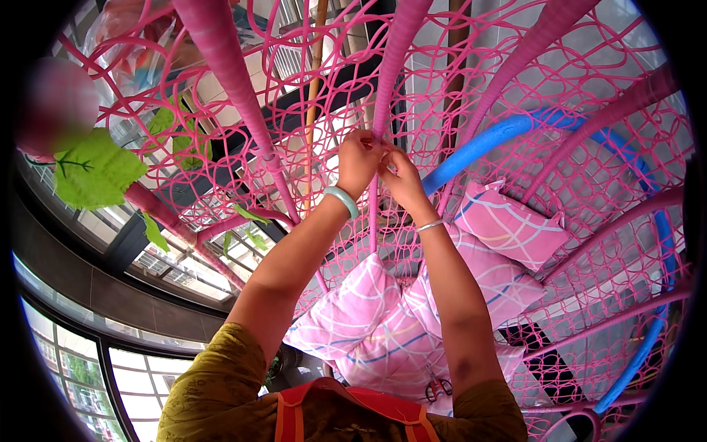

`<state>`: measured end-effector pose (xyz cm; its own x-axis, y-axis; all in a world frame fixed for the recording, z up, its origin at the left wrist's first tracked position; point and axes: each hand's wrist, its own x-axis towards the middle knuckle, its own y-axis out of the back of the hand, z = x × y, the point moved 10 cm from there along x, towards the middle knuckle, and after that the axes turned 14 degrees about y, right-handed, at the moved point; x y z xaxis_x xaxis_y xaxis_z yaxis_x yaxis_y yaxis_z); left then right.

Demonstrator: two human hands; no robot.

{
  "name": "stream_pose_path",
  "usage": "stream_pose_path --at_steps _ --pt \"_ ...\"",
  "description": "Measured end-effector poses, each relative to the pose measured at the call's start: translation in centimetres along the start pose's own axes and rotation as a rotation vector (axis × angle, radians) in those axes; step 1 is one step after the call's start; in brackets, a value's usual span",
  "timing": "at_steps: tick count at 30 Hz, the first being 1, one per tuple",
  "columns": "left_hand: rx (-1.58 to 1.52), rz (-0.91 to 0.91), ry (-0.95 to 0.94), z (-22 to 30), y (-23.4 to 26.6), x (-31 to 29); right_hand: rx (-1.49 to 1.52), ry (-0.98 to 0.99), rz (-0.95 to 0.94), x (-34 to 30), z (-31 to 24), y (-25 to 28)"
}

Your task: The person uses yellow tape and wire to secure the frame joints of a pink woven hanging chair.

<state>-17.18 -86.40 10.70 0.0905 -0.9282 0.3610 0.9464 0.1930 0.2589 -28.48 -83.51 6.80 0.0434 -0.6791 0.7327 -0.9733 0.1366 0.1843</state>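
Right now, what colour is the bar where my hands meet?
The bar is pink, with faint bands around it; the head view shows it best.

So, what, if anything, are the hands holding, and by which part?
Both hands meet partway along a wrapped pink rod; whether they grip it or something small is unclear.

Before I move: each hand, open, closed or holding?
Left hand: fingers curled at the pink wrapped bar; whether holding anything can't be told.
Right hand: fingers bent at the same bar; grip can't be told.
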Motion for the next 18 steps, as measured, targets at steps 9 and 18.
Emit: stream_pose_path --at_steps 9,18 --pt "-0.201 0.123 0.171 -1.7 -0.3 -0.2 -0.045 0.113 0.066 -0.3 1.0 0.2" --pt "-0.199 0.115 0.239 -2.9 0.4 0.3 -0.018 0.065 0.055 -0.6 1.4 0.0"
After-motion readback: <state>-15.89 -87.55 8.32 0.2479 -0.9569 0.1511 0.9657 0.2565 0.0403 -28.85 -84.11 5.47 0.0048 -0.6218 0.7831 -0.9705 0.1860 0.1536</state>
